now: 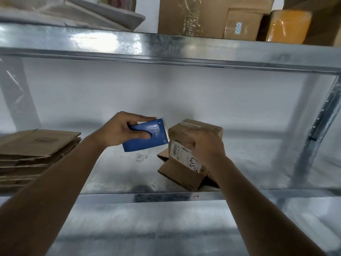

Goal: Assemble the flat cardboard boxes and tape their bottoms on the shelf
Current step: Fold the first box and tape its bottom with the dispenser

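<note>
Your left hand [118,130] grips the blue dispenser [145,135], its toothed edge at the box [191,137]. Your right hand [204,146] curls round that box. Brace it and press the tape flat along the seam.

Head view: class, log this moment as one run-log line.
left hand: grips blue tape cutter | right hand: steadies small brown cardboard box | stage: taping

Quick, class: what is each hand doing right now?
Left hand: grips the blue tape cutter.
Right hand: holds the cardboard box.
</note>
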